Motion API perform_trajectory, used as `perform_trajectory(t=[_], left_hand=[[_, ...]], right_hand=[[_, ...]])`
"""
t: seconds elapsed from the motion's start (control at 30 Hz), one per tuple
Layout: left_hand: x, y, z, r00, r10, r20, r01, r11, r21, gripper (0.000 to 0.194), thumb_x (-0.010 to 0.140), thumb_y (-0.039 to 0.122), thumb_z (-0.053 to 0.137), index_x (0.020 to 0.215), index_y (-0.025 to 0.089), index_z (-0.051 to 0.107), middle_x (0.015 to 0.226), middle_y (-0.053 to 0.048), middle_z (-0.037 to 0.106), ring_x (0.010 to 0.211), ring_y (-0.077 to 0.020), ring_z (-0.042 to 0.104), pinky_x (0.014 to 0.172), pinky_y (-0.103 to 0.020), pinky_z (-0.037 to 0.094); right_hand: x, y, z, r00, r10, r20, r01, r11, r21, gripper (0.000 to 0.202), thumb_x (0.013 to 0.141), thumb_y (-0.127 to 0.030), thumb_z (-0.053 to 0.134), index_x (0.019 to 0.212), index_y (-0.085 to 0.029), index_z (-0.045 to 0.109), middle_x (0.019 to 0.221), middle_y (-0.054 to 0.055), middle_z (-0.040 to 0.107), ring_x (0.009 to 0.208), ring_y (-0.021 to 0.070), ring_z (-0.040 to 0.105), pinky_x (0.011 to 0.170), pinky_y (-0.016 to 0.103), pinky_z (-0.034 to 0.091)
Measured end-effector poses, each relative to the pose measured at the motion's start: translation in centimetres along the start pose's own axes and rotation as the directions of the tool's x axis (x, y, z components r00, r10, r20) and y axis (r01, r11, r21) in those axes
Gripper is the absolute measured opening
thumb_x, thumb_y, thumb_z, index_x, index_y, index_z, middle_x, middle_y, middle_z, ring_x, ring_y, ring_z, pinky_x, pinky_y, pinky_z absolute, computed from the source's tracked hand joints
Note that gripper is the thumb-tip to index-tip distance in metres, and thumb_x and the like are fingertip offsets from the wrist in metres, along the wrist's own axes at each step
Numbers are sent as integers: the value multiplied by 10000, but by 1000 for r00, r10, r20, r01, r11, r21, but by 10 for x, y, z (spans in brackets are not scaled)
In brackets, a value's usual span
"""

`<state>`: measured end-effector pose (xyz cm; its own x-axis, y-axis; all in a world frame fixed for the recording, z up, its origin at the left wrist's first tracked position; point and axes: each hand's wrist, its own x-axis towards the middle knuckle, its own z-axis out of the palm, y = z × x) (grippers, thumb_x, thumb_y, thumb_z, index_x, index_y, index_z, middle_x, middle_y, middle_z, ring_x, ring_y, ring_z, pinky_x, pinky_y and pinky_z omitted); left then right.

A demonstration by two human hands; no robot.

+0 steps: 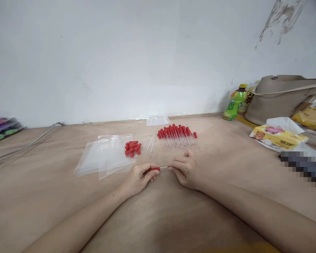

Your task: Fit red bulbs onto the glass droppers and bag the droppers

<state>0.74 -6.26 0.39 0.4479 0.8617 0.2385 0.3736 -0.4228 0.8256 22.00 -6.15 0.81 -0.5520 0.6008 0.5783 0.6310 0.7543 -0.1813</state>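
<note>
My left hand [141, 178] pinches a red rubber bulb [155, 169] between thumb and fingers. From the bulb's open end a thin clear glass tube [163, 168] runs to the right, and my right hand [185, 171] pinches its other end. How deep the tube sits in the bulb I cannot tell. Beyond my hands lie a small heap of loose red bulbs [132, 148] and a row of bare clear tubes [149, 145]. To their right is a row of droppers [177, 135], red bulbs on clear tubes, bulbs pointing to the wall.
Clear plastic bags [102, 154] lie flat at the left of the bulbs. Along the right side stand a green bottle [235, 103], a grey-beige bag [281, 98] and a yellow tissue pack [281, 137]. A grey cable [39, 136] crosses the table at the left.
</note>
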Motion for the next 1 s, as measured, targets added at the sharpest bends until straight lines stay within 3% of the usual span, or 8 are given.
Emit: perform_trajectory(t=[0.33, 0.67, 0.87, 1.0], left_hand=[[0, 0, 1, 1000, -5, 24, 5, 1000, -7, 207, 810, 310, 509, 873, 144, 616, 620, 2, 586, 551, -99, 561, 558, -215, 496], [-1, 2, -1, 998, 11, 57, -16, 996, 88, 211, 831, 305, 480, 906, 153, 606, 632, 2, 573, 562, -99, 547, 546, -206, 469], [2, 3, -2, 999, 42, 13, -44, 988, 148, 205, 821, 306, 496, 894, 156, 615, 683, -13, 612, 580, -108, 550, 549, -213, 464], [4, 2, -5, 998, 53, -31, -46, 982, 183, 217, 797, 287, 530, 963, 163, 594, 764, -22, 626, 626, -113, 562, 591, -228, 471]], right_hand=[[2, -7, 2, 1000, -20, -9, 19, 999, -45, 260, 861, -210, 370, 742, -176, 599, 628, 4, 594, 516, 91, 394, 651, 300, 201], [8, -9, 7, 998, 10, 70, -10, 1000, 0, 252, 857, -206, 372, 739, -172, 592, 629, 9, 613, 544, 102, 456, 641, 295, 198], [11, -7, 4, 994, 1, 112, 1, 1000, -10, 267, 869, -209, 366, 699, -165, 567, 658, 18, 617, 565, 106, 472, 657, 292, 225], [13, -9, -9, 984, -71, 166, 89, 990, -107, 218, 836, -215, 419, 710, -177, 593, 661, 35, 617, 667, 149, 499, 668, 304, 248]])
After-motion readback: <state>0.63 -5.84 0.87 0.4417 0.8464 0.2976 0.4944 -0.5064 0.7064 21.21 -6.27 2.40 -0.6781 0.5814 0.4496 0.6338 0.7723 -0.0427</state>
